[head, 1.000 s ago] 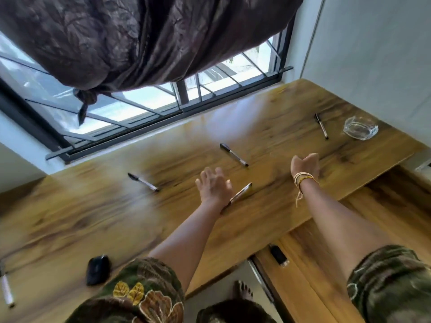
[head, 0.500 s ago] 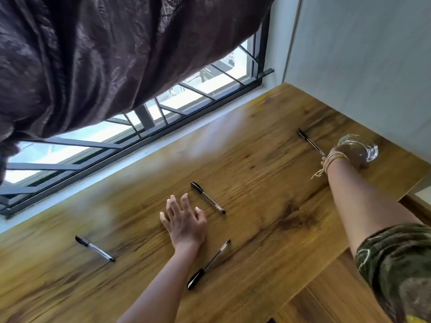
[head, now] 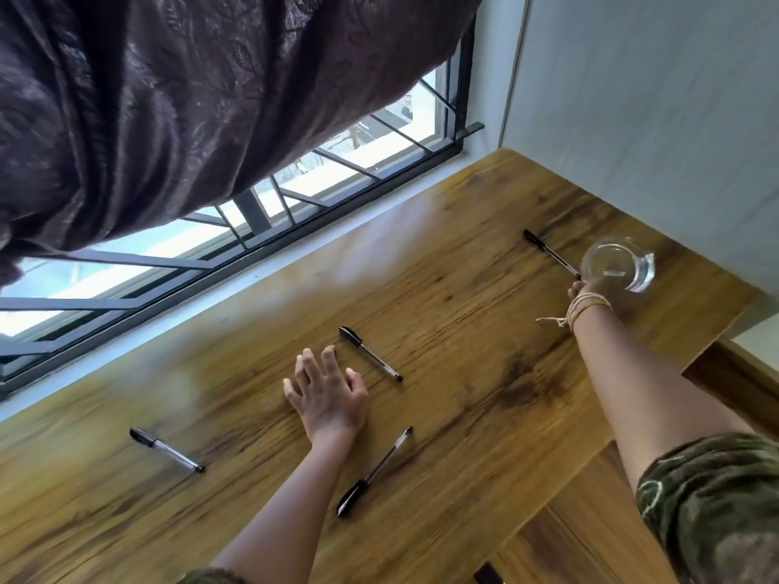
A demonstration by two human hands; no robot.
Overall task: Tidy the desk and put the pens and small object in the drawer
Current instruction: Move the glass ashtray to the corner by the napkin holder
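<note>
Several black-capped pens lie on the wooden desk [head: 484,339]: one at the left [head: 166,449], one in the middle [head: 371,354], one near the front edge [head: 375,472] and one at the far right [head: 551,254]. My left hand [head: 326,394] rests flat on the desk between the middle pen and the front pen, fingers spread, holding nothing. My right hand [head: 590,295], with cords around the wrist, grips a clear glass dish [head: 617,263] tilted up off the desk, right beside the far-right pen's tip.
A dark curtain [head: 189,99] hangs over the barred window [head: 295,212] along the desk's far edge. A pale wall [head: 653,120] bounds the right side. The open wooden drawer [head: 581,533] sits below the desk's front right edge.
My right hand has closed on the glass dish and lifted and tilted it. My left hand has stayed flat on the desk. The view has shifted slightly toward the right end.
</note>
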